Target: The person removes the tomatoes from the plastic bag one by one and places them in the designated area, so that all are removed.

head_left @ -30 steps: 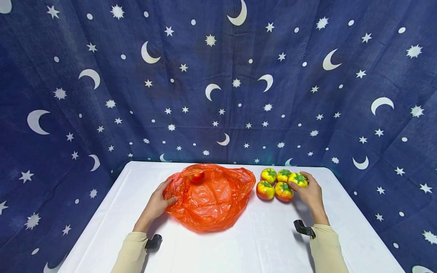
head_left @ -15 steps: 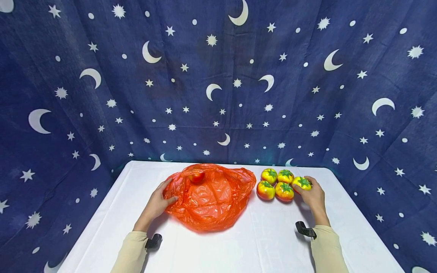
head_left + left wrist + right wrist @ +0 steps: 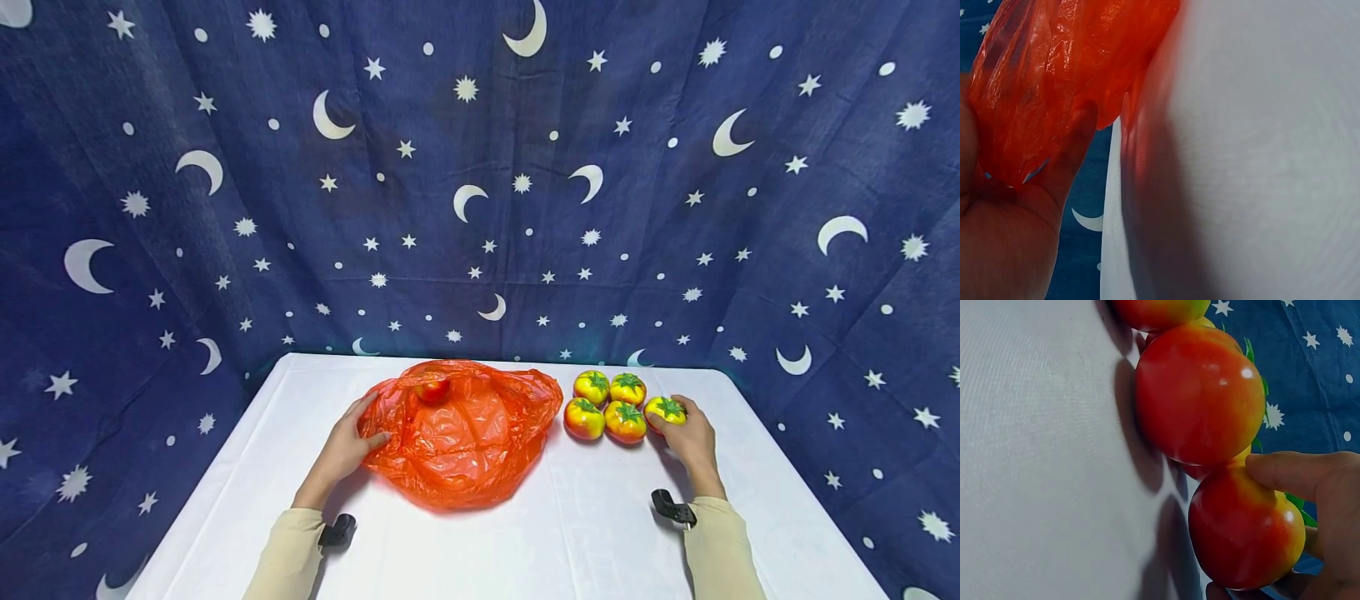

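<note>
An orange-red plastic bag [image 3: 468, 442] lies spread on the table with its mouth gaping and a red tomato [image 3: 432, 392] visible near its far left rim. My left hand [image 3: 347, 446] pinches the bag's left edge, thumb inside; the left wrist view shows the bag film [image 3: 1054, 81] between thumb and fingers. At the right, my right hand [image 3: 690, 437] holds a red-and-yellow tomato [image 3: 1244, 528] with a green leafy top, thumb on one side and fingers round the other. It sits beside a cluster of several similar tomatoes [image 3: 625, 422]. Whether it touches the table I cannot tell.
A white cloth covers the table [image 3: 480, 558]. Its far edge meets a dark blue curtain [image 3: 420, 217] printed with moons and stars. Each wrist carries a black camera mount [image 3: 672, 506].
My right hand has moved the held tomato slightly right and toward me, down to the right end of the cluster. The left hand and bag have stayed put.
</note>
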Action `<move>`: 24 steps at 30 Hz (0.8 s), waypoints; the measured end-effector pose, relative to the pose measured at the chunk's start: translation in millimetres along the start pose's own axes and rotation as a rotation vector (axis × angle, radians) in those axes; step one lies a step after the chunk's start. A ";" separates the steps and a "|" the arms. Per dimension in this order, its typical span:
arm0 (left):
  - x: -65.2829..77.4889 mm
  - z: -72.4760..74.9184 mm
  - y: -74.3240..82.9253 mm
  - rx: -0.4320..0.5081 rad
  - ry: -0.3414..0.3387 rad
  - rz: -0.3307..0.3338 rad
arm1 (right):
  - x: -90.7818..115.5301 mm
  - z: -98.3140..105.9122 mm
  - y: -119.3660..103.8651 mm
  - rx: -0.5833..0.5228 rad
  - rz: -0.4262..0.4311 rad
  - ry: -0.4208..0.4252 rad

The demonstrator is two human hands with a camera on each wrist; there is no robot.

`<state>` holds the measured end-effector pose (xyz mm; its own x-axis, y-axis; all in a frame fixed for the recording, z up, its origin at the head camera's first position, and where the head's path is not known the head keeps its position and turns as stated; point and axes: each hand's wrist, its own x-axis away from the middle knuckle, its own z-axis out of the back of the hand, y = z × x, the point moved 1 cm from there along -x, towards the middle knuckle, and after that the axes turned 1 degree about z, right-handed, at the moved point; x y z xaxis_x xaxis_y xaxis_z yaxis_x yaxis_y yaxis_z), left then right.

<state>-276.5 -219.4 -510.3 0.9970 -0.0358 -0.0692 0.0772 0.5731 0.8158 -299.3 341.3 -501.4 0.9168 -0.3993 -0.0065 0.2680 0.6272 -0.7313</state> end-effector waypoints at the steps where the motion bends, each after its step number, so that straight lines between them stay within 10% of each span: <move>1: 0.1 0.0 0.1 0.000 0.002 -0.002 | -0.2 -0.3 0.8 0.003 -0.004 -0.002; 24: -0.3 0.0 -2.8 -0.022 0.013 -0.021 | -4.2 -0.5 4.1 0.010 0.002 -0.024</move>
<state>-277.0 -221.0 -512.6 0.9949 -0.0374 -0.0933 0.0974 0.5900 0.8015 -302.2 345.3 -504.7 0.9242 -0.3819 0.0080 0.2685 0.6345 -0.7248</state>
